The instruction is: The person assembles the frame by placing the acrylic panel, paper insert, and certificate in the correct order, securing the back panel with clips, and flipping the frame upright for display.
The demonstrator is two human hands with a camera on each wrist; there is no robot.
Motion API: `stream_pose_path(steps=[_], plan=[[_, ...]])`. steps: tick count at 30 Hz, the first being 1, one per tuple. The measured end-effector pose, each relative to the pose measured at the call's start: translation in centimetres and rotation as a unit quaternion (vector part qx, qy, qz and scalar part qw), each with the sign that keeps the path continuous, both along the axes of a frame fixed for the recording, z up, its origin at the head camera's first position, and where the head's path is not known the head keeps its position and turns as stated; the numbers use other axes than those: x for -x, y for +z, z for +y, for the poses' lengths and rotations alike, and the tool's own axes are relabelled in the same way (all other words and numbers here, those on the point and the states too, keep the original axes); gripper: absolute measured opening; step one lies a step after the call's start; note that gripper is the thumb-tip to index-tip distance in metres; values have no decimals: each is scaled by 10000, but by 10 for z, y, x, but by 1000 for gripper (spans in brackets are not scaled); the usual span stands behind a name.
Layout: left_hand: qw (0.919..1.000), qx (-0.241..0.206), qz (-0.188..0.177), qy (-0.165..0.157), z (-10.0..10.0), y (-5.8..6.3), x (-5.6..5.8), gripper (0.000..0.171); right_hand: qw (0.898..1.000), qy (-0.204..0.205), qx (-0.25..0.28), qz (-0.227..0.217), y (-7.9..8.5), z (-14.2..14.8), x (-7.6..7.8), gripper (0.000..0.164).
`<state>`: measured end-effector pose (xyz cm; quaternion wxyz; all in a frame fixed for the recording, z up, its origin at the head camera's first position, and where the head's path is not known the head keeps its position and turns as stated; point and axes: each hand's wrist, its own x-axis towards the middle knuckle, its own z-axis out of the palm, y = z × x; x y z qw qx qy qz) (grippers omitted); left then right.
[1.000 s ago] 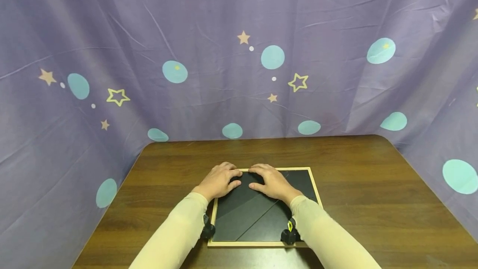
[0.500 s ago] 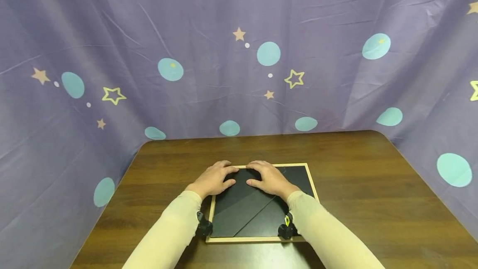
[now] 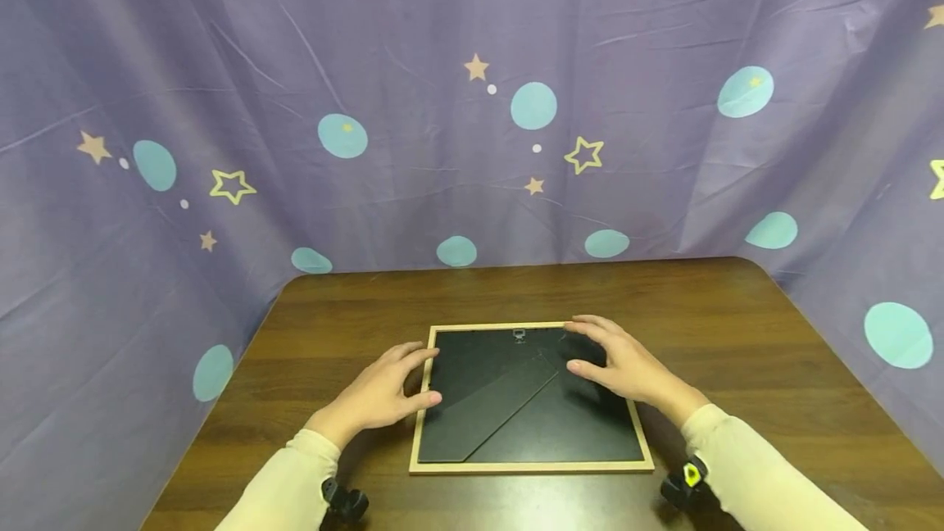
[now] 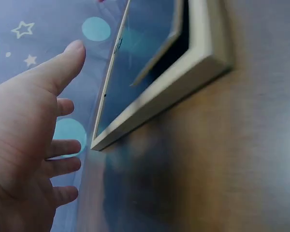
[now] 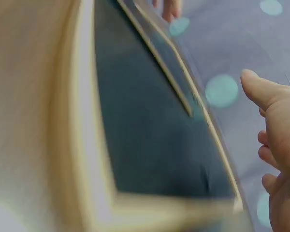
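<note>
A picture frame [image 3: 531,466] with a light wooden rim lies back side up on the table. Its black backing carries a slanted easel leg [image 3: 494,410] and a small metal hanger [image 3: 519,335] near the far edge. My left hand [image 3: 383,390] is at the frame's left side, fingers spread and thumb over the rim. Over the far right part is my right hand [image 3: 623,360], thumb apart from loosely bent fingers. In the left wrist view, nothing is in the left hand [image 4: 29,125]; the right wrist view shows the right hand [image 5: 282,140] holding nothing either.
The brown wooden table [image 3: 745,351] extends around the frame on all sides. A purple curtain [image 3: 413,64] with stars and blue dots hangs behind it and along both sides. Small black wrist cameras [image 3: 345,501] sit under the cream sleeves [image 3: 276,478].
Both hands were together at the frame's far edge. They have since parted, the left to the left side and nearer, the right to the right, uncovering the hanger and the leg's top.
</note>
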<state>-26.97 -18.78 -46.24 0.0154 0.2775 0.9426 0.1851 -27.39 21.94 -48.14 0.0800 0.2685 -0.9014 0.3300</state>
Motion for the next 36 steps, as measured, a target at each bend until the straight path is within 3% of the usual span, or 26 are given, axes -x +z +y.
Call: stream_pose_path(steps=[5, 10, 16, 23, 28, 36], plan=[[9998, -127, -137, 12, -7, -11, -20, 81, 9988, -329, -109, -337, -17, 44, -30, 68], [9993, -173, -328, -58, -11, -21, -29, 87, 9981, -256, -103, -554, -36, 60, -47, 75], [9983, -264, -500, -117, -10, -27, -33, 91, 9992, -58, -234, -325, -42, 63, -50, 88], [9993, -146, -337, -112, -6, -32, -35, 95, 9981, -32, -384, -486, -41, 64, -54, 100], [9993, -237, -276, -91, -4, -35, -35, 95, 9977, -33, -452, -494, -40, 62, -53, 101], [9982, -249, -551, -34, -6, -35, -37, 96, 9968, 114, -406, -683, -39, 60, -51, 99]])
